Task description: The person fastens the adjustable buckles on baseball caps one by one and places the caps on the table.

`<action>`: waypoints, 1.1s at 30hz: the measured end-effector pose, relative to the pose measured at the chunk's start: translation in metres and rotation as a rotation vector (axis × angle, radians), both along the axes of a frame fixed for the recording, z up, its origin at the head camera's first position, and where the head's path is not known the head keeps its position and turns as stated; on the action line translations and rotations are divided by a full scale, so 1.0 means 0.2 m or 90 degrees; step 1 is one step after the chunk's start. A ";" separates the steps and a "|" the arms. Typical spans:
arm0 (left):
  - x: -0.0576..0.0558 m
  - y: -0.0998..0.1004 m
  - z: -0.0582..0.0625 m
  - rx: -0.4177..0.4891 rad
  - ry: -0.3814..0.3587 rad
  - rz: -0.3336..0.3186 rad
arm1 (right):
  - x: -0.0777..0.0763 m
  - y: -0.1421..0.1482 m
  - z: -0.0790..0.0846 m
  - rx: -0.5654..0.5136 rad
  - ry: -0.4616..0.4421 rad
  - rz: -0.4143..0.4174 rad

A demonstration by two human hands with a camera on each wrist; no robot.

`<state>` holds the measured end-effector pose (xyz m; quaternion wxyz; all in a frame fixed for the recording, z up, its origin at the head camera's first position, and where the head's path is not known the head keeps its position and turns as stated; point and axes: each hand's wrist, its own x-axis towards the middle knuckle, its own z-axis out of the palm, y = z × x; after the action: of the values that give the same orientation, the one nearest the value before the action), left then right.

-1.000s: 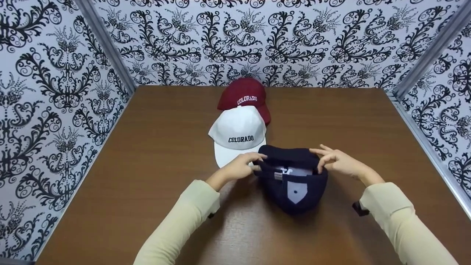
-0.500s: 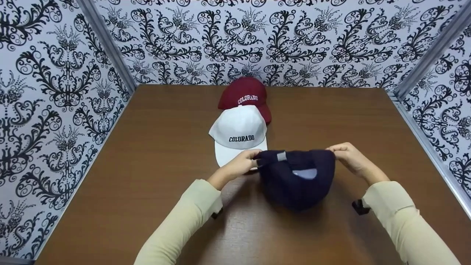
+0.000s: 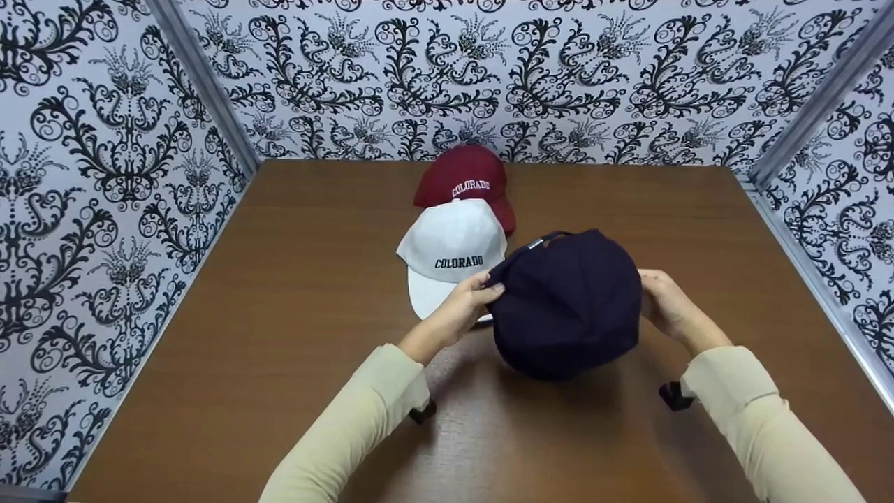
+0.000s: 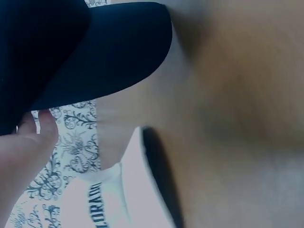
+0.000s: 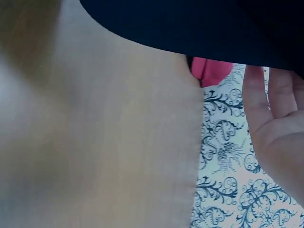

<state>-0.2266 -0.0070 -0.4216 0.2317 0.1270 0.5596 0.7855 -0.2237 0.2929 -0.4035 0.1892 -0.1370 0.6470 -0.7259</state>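
Note:
A navy baseball cap (image 3: 569, 307) is held tilted above the table, its crown toward the head camera and its back strap with a small buckle at the upper left. My left hand (image 3: 457, 311) grips its left edge, thumb on the near side. On the opposite edge my right hand (image 3: 667, 307) holds the cap, its fingertips hidden behind the fabric. The cap's dark brim (image 4: 128, 47) shows in both wrist views. Just beyond the left hand, a white cap (image 3: 454, 241) lettered COLORADO rests on the table, with a red cap (image 3: 464, 175) behind it.
The brown wooden table (image 3: 314, 279) reaches to patterned walls (image 3: 440, 77) at the back and both sides. Metal frame posts (image 3: 202, 84) stand at the corners. A black wrist device (image 3: 675, 396) shows under the right cuff.
The navy cap has turned over from opening-up to crown-up and risen off the table. Both hands have shifted their hold along its edges. The white and red caps stay put.

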 end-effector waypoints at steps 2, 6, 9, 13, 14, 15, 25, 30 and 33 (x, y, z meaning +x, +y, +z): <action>0.00 0.00 -0.02 0.008 -0.023 0.024 | 0.00 0.00 -0.02 0.008 -0.023 -0.017; 0.00 -0.01 -0.04 -0.014 -0.042 0.050 | 0.00 -0.02 -0.06 0.040 -0.057 -0.053; 0.00 -0.01 -0.05 -0.046 -0.052 0.057 | 0.00 -0.03 -0.09 0.064 -0.078 -0.049; 0.00 0.00 -0.07 -0.078 -0.069 0.054 | -0.01 -0.04 -0.12 0.104 -0.086 -0.011; 0.00 0.00 -0.08 -0.088 -0.071 0.052 | -0.01 -0.04 -0.13 0.119 -0.085 0.001; 0.00 0.00 -0.09 -0.100 -0.072 0.049 | -0.01 -0.05 -0.13 0.130 -0.087 0.012; 0.01 -0.03 -0.17 -0.208 -0.033 0.002 | 0.01 -0.06 -0.19 0.224 -0.177 0.093; 0.01 -0.02 -0.18 -0.226 -0.003 0.006 | 0.01 -0.06 -0.18 0.255 -0.144 0.095; 0.01 -0.02 -0.18 -0.251 0.000 0.008 | -0.01 -0.06 -0.15 0.282 -0.075 0.060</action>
<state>-0.2253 -0.0108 -0.4568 0.2473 0.0755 0.7030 0.6625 -0.2258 0.2800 -0.4337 0.2855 -0.0796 0.7714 -0.5631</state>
